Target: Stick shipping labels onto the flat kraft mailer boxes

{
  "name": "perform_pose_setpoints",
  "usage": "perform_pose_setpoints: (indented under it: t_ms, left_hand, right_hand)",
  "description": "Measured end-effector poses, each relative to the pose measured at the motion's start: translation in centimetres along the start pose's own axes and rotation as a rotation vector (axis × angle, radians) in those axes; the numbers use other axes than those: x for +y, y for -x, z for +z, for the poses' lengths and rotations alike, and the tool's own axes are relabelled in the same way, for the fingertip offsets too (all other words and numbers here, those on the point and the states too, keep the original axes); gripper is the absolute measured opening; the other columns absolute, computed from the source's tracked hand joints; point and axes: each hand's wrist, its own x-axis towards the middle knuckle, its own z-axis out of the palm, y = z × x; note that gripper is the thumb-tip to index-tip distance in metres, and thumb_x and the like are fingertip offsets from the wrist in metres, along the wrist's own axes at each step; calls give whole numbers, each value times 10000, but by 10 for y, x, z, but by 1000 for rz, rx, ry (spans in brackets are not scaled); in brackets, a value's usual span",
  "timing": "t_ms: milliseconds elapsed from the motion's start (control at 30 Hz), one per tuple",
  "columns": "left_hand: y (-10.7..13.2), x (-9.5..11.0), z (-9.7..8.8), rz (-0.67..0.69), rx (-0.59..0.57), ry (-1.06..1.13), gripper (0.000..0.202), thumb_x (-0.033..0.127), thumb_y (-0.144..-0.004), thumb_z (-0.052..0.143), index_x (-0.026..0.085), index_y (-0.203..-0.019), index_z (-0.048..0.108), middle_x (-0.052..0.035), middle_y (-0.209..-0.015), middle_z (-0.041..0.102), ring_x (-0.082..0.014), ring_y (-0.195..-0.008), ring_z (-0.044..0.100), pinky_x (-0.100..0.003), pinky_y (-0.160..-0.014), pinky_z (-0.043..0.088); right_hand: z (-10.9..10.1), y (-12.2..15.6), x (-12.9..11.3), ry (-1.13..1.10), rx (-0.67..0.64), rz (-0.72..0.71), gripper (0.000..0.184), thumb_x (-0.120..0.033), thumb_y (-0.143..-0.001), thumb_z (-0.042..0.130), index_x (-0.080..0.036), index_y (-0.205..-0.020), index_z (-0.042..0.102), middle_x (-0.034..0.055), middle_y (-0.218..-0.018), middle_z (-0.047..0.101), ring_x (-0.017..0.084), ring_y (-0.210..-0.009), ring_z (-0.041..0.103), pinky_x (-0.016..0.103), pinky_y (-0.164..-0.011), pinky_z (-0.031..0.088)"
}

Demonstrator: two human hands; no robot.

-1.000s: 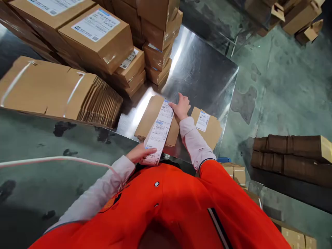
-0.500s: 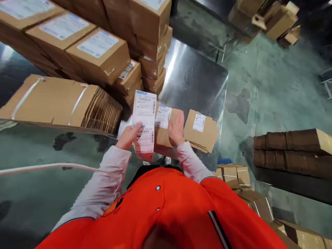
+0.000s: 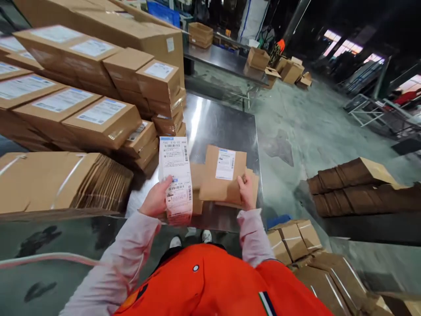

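Note:
My left hand [image 3: 157, 197] is closed on a strip of white shipping labels [image 3: 176, 177] with barcodes, held upright over the near edge of the steel table [image 3: 226, 125]. My right hand [image 3: 247, 192] grips the right edge of a flat brown cardboard piece [image 3: 220, 184] that carries a white label [image 3: 225, 164]. This piece is lifted above a small stack of flat cardboard [image 3: 197, 175] lying on the table. The stack is partly hidden behind the labels and the lifted piece.
Labelled sealed boxes [image 3: 98, 118] are piled at the left and back of the table. A strapped bundle of flat cartons [image 3: 62, 182] lies at the near left. Brown bundles [image 3: 355, 186] sit on the floor at right, and small boxes [image 3: 294, 239] by my right side.
My left hand raised the label strip off the cardboard. My right hand went from pressing a label flat to gripping and lifting the labelled piece. The camera tilted up.

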Motion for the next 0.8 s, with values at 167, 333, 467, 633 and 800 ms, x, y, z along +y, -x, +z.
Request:
perform_pose_setpoints:
  t_ms: [167, 333, 467, 633, 800]
  left_hand:
    - [45, 9, 19, 6, -12, 31, 665, 665, -636, 824, 212, -1096, 663, -102, -976, 766, -305, -886, 729, -385, -713, 605]
    - [70, -1, 25, -29, -145, -56, 669, 747, -531, 842, 190, -868, 687, -94, -819, 749, -293, -803, 706, -393, -724, 576]
    - [67, -2, 15, 46, 18, 43, 727, 721, -460, 902, 177, -899, 700, -94, -915, 767, -282, -901, 709, -361, -814, 571]
    - [70, -10, 21, -47, 64, 33, 676, 732, -472, 876, 154, -789, 722, -67, -742, 726, -216, -672, 639, -324, -648, 529]
    - [76, -28, 43, -46, 258, -78, 487, 615, -646, 791, 188, -562, 573, -18, -570, 585, -177, -615, 560, -282, -594, 467]
  right_hand:
    - [-3, 13, -33, 209, -312, 109, 675, -389, -673, 799, -152, -1286, 640, 238, -1387, 618, 382, -1320, 580, 543, -1094, 488]
    - [78, 96, -57, -393, -695, 67, 527, -473, -711, 765, -318, -1204, 663, 61, -1241, 752, 298, -1138, 726, 490, -996, 587]
    - [99, 123, -63, -355, -726, 85, 392, -547, -695, 732, -347, -1032, 736, -11, -1070, 801, 295, -1018, 767, 498, -916, 625]
    - [76, 94, -85, -122, -763, -117, 297, -440, -787, 722, -225, -978, 795, 66, -945, 802, 249, -880, 756, 384, -848, 611]
    - [68, 80, -95, 83, -821, -168, 173, -329, -870, 682, -223, -877, 818, 31, -884, 802, 200, -824, 737, 315, -820, 577]
